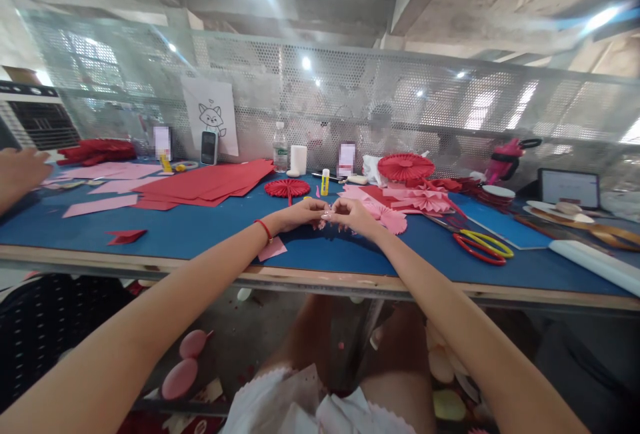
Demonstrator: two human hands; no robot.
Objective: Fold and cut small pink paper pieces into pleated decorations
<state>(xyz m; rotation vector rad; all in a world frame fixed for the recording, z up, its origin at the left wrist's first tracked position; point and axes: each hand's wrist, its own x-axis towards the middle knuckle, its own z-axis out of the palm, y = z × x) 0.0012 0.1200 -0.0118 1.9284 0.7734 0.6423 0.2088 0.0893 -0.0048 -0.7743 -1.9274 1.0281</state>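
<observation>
Over the blue tabletop [220, 227], my left hand [304, 215] and my right hand [356, 216] meet, fingertips pinched together. Whatever is between them is too small or too hidden to make out. Just beyond the left hand lies a red pleated paper rosette [287, 187]. A yellow glue stick [325, 183] stands upright behind both hands. Beside my right hand is a pink pleated paper fan [391, 219]. A pink paper scrap [273, 249] lies near my left wrist.
Red paper sheets [210, 184] and pink strips [100, 206] cover the left side, where another person's hand [23, 177] shows. Scissors [483, 247], a large red rosette [406, 167] and a white roll [595, 264] lie right. A perforated screen [320, 94] stands behind.
</observation>
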